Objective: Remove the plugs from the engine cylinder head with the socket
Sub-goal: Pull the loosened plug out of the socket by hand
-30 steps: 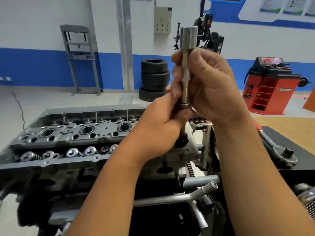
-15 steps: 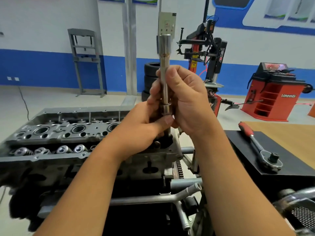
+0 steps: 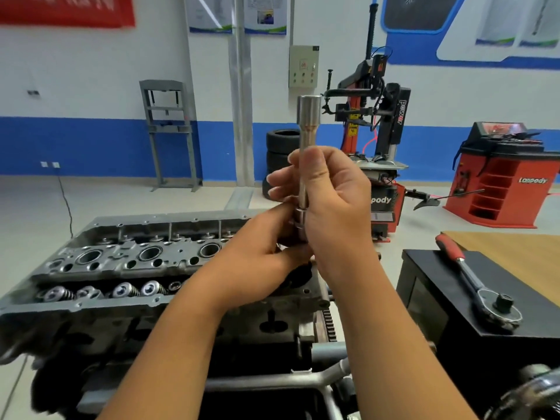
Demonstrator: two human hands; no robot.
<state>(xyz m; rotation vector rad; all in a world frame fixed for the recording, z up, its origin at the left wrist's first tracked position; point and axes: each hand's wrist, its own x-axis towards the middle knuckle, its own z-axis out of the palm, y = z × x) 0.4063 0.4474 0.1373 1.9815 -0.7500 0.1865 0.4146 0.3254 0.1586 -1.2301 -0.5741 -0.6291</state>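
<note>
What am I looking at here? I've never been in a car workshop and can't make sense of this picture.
The picture comes from a camera worn on a person's head, looking forward and down at their own two bare hands. The right hand grips a long metal socket, held upright, while the left hand holds its lower end. Below them sits the engine cylinder head, a grey metal block with round holes in a row. To the right, a ratchet wrench with a red handle lies on a black box. Behind stand stacked tyres and red workshop machines.
</note>
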